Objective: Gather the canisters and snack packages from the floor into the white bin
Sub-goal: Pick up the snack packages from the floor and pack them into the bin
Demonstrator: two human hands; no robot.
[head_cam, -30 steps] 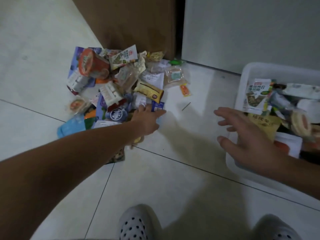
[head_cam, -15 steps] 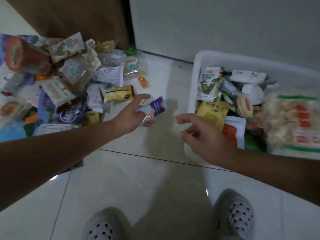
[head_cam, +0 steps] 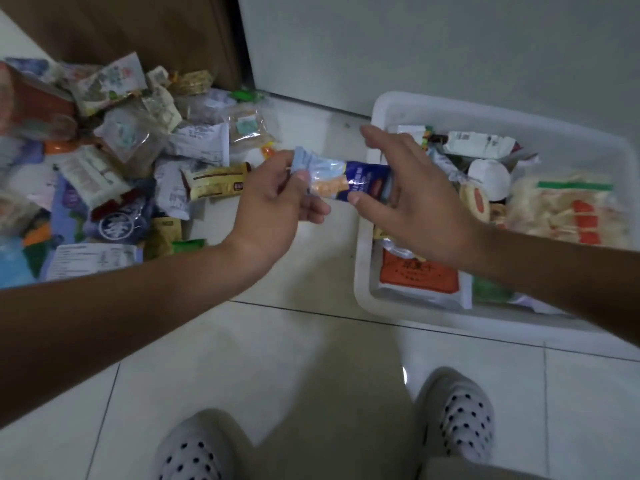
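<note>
My left hand pinches one end of a small blue snack packet with orange pieces showing through, held above the floor between the pile and the bin. My right hand is spread, its thumb and fingers touching the packet's dark blue end. The white bin stands at the right, holding several packages and a white canister lid. A pile of snack packages covers the floor at the left, with an orange canister at its far left.
A brown wooden panel rises behind the pile and a pale wall behind the bin. My two feet in dotted slippers stand on the tiled floor at the bottom.
My left hand picked the blue packet out of the pile and carried it right. My right hand came left from over the bin to meet it.
</note>
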